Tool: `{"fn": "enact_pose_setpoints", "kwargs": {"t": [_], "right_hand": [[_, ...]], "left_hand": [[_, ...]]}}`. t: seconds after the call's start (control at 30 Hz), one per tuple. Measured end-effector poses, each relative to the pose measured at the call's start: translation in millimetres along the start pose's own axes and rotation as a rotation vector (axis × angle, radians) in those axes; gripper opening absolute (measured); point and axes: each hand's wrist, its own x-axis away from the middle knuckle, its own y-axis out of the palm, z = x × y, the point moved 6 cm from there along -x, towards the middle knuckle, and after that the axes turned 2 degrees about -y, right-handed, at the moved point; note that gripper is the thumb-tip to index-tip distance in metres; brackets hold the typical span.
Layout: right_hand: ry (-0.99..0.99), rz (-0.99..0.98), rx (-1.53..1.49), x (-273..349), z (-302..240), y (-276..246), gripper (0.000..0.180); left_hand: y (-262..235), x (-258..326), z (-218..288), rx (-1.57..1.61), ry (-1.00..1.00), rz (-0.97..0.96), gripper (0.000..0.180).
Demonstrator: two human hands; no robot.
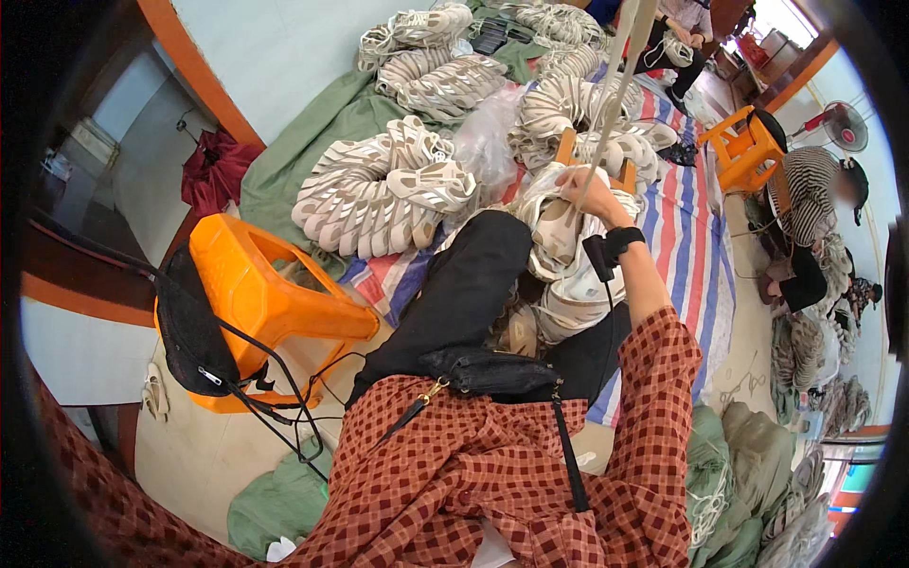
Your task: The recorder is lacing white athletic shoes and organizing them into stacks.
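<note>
My right hand (589, 192), with a black strap and small device on the wrist, is closed over a beige-and-white sneaker (557, 230) in front of my knees. Its fingers pinch a pale shoelace (614, 90) at the shoe's top. From there, long strands run taut up past the upper edge of the picture. My left hand is out of sight; only a checked sleeve (95, 473) shows along the lower left rim. Below the sneaker, more white shoes (579, 301) are bunched between my legs.
Coiled rows of sneakers (379, 189) lie on a green cloth and a striped sheet (677, 246). An orange stool (256, 284) with a black bag and cables stands at my left. Co-workers sit at the right (810, 204) and far back (682, 38), near another orange stool (739, 147).
</note>
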Motion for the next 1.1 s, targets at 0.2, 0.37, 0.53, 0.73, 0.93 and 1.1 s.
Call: {"fn": "enact_pose_setpoints", "kwargs": {"t": [0.2,0.37,0.53,0.73,0.93,1.1], "right_hand": [[0.224,-0.077,-0.611,14,11,-9,0.022],[0.257,0.071,0.081,6,16,-12,0.022],[0.390,0.452,-0.557,32,11,-22,0.019],[0.221,0.430,-0.150,69,11,-28,0.013],[0.056,0.429,0.202,65,5,-8,0.016],[0.072,0.460,0.163,63,10,-6,0.013]], "left_hand": [[5,-4,-2,-0.076,-0.015,0.032,0.016],[14,-11,-2,-0.140,-0.028,0.040,0.017],[23,-11,-9,-0.197,-0.066,0.056,0.018],[36,-31,-14,-0.271,-0.047,0.040,0.019],[41,-43,-26,-0.341,-0.057,0.060,0.021],[40,-42,-46,-0.386,-0.099,0.096,0.022]]}}
